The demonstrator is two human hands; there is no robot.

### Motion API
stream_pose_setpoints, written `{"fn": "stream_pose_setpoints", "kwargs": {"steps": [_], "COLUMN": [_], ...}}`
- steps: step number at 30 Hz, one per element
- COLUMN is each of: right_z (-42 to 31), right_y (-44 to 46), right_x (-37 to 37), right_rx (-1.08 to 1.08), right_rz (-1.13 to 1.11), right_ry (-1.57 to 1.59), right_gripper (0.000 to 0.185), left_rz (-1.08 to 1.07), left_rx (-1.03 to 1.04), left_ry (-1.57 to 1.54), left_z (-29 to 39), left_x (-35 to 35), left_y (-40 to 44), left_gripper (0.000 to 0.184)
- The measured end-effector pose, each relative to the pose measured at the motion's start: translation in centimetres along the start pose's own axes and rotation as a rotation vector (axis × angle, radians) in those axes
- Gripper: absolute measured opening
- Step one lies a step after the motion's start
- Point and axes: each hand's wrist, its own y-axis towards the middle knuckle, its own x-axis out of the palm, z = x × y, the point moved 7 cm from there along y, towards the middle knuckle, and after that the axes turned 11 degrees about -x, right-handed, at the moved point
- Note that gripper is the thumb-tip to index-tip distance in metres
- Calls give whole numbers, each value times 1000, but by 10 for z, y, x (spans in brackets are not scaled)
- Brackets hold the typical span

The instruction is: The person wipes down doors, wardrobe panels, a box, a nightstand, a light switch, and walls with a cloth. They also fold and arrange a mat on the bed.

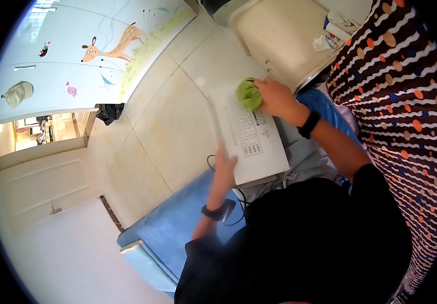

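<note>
A white box (259, 167) with printed text and a label grid rests on my lap, its long side running away from me. My right hand (278, 99) grips a bunched green cloth (249, 95) that is pressed on the far end of the box. At the near left edge of the box is my left hand (223, 164). Its thumb lies on the top face and its fingers go along the side, slightly blurred, so it holds the box. Dark bands circle both wrists.
Blue sofa seat (178, 210) lies below left; a black cable (244, 202) hangs by my left wrist. Patterned curtain (401, 126) hangs at right. A cream-coloured seat or chest (279, 30) stands ahead. A black bag (109, 113) sits by the deer-painted wardrobe (92, 76).
</note>
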Motion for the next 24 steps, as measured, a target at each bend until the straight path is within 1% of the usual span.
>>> {"fn": "stream_pose_setpoints", "kwargs": {"steps": [3,4,6,9,10,12,13,16,19,21,22,24], "right_z": [4,-5,-29,-65,-68,-73,-71,-53,-26,-14,-8,1], "right_y": [-38,-51,-84,-109,-107,-98,-89,-49,-6,11,14,14], "right_x": [-4,-7,-17,-16,-13,-1,2,12,19,15,12,7], "right_rx": [-35,-37,-37,-118,-131,-160,-153,-136,-107,-62,-48,-24], "right_rz": [-14,-59,-151,-237,-249,-258,-218,-109,-30,-2,-1,-3], "right_ry": [-19,12,72,165,180,215,223,214,137,101,103,108], "right_gripper": [41,41,41,43,43,44,44,42,39,38,43,53], "left_rz": [92,130,97,81,81,75,72,115,140,113,101,125], "left_rx": [18,19,53,63,62,124,156,95,117,93,82,55], "left_ry": [202,296,208,136,128,108,104,165,214,132,90,183], "left_z": [0,5,21,32,32,20,21,26,24,22,21,22], "left_x": [5,9,14,18,18,15,12,14,15,15,16,18], "left_y": [2,3,2,0,-1,4,3,2,5,6,7,9], "left_gripper": [70,69,67,66,66,67,67,68,67,66,66,66]}}
